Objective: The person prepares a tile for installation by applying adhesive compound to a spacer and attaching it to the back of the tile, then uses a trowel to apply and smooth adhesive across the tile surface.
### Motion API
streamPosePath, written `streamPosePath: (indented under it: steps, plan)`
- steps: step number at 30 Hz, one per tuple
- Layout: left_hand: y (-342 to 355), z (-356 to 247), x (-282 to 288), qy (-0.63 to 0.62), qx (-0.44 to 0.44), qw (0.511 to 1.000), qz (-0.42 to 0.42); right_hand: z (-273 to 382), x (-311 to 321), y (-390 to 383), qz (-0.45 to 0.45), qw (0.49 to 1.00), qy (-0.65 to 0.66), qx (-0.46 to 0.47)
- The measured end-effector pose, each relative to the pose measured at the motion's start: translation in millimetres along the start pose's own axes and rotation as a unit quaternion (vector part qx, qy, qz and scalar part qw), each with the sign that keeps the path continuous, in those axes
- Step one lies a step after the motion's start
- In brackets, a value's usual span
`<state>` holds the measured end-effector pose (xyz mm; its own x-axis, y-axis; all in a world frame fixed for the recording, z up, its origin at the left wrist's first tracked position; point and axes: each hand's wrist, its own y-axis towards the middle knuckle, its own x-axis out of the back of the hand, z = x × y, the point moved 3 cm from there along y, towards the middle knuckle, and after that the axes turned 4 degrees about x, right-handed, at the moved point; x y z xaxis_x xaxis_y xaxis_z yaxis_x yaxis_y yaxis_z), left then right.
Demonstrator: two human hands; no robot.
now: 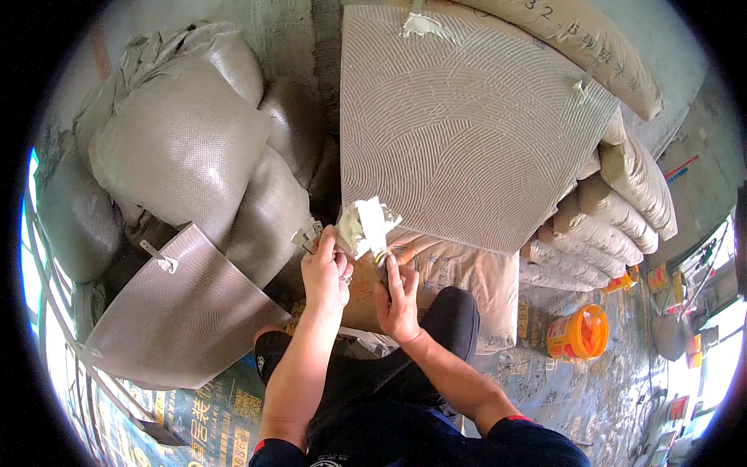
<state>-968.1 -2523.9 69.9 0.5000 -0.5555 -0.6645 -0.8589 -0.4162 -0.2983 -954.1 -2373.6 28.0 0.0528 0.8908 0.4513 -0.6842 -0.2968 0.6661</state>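
Note:
My left hand [325, 272] is closed around small metal brackets [306, 236], their ends sticking out past the thumb. Beside it, my right hand [400, 300] grips a putty knife [375, 223] by its handle, the blade pointing away from me. Pale, wet adhesive [354, 230] is heaped at the blade, close to the left fingertips; whether it touches the brackets I cannot tell. Just beyond both hands lies a large tile [467, 132], its back covered with combed adhesive in curved ridges. Dabs of adhesive [422, 25] sit at its far edge and right corner.
A second coated tile [187, 311] leans at the left, a metal bracket [156, 253] stuck to its edge. Bulging woven sacks [183, 132] are piled behind it. Stacked paper bags [607, 210] lie under and beside the large tile. An orange bucket [577, 333] stands right.

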Motion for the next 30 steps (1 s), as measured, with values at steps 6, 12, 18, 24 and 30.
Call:
streamPosePath:
  steps: [6, 12, 18, 24, 30]
  plan:
    - [1.1, -9.8, 12.1, -0.026, 0.018, 0.999, -0.021, 3.8, -10.5, -28.6, 0.027, 0.999, -0.017, 0.020]
    - [15.2, -12.7, 24.0, -0.046, 0.012, 0.999, -0.009, -2.3, 5.3, -37.8, 0.066, 0.997, -0.032, 0.006]
    - [3.1, -58.0, 45.6, -0.035, -0.075, 0.996, -0.023, -55.4, 58.5, 31.3, -0.008, 0.963, -0.249, 0.103]
    - [-31.7, -49.4, 80.7, -0.039, -0.047, 0.993, -0.099, -42.5, 120.8, 247.4, -0.055, 0.919, -0.351, 0.172]
    - [-52.5, -33.6, 93.7, -0.036, -0.031, 0.995, -0.084, -47.6, 109.8, 328.8, -0.063, 0.890, -0.404, 0.202]
